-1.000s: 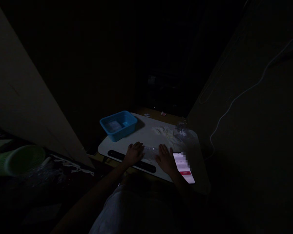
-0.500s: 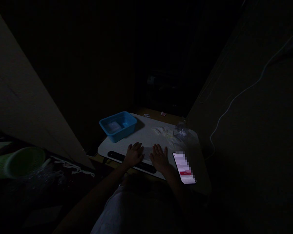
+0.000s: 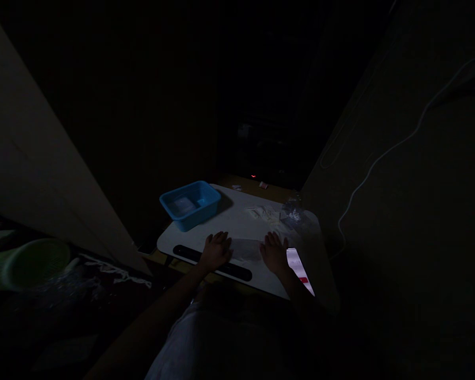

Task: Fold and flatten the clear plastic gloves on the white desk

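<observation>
On a small white table (image 3: 231, 219), a thin translucent sheet (image 3: 246, 249), perhaps a plastic bag, lies flat between my hands. My left hand (image 3: 217, 252) rests palm down at its left end, fingers stretched out. At the right end my right hand (image 3: 274, 253) lies flat with its fingers extended and the thumb apart. A lit phone (image 3: 298, 268) is just right of that hand, partly covered by my right forearm. Dim light hides the fine detail of the sheet.
A blue plastic basin (image 3: 198, 215) with a pale item in it stands at the table's back left. Crumpled white pieces (image 3: 264, 214) and clear crumpled plastic (image 3: 294, 214) lie at the back right. A green basket (image 3: 35, 264) is at far left; a white cable (image 3: 374, 168) hangs at right.
My right hand has slid right across the sheet, away from my left hand, uncovering more of it. My right forearm now covers part of the phone. The left hand has stayed in place.
</observation>
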The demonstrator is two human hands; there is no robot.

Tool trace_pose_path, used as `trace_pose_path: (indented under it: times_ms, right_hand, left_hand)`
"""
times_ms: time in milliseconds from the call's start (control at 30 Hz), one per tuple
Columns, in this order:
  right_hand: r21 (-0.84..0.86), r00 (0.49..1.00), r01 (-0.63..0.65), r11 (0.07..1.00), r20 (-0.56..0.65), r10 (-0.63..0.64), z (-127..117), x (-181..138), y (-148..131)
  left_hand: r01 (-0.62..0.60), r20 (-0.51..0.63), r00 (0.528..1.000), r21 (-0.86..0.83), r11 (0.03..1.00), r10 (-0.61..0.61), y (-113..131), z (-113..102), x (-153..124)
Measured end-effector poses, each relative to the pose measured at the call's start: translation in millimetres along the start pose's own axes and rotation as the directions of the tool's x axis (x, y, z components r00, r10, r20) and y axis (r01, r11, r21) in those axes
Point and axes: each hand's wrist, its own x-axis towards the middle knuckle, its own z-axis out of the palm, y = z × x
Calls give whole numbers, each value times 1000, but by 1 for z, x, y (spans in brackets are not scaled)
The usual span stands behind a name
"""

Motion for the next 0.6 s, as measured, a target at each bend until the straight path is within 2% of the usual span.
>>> trace_pose_path:
  times_ms: [100, 200, 367, 600]
  right_hand:
    - [99, 998, 49, 994, 40, -53, -7, 15, -1]
    - [186, 982, 111, 976, 132, -137, -10, 33, -10]
    - [255, 927, 41, 966, 351, -132, -13, 61, -26]
    - [297, 851, -27, 955, 507, -134, -7, 82, -23]
  left_hand:
    - [17, 3, 1000, -26, 1000, -17, 1, -2, 0]
    - [31, -1, 1000, -62, 998, -31, 3, -5, 0]
    - [33, -12, 999, -92, 995, -34, 4, -6, 0]
    - [38, -28, 999, -110, 993, -41, 4, -6, -1]
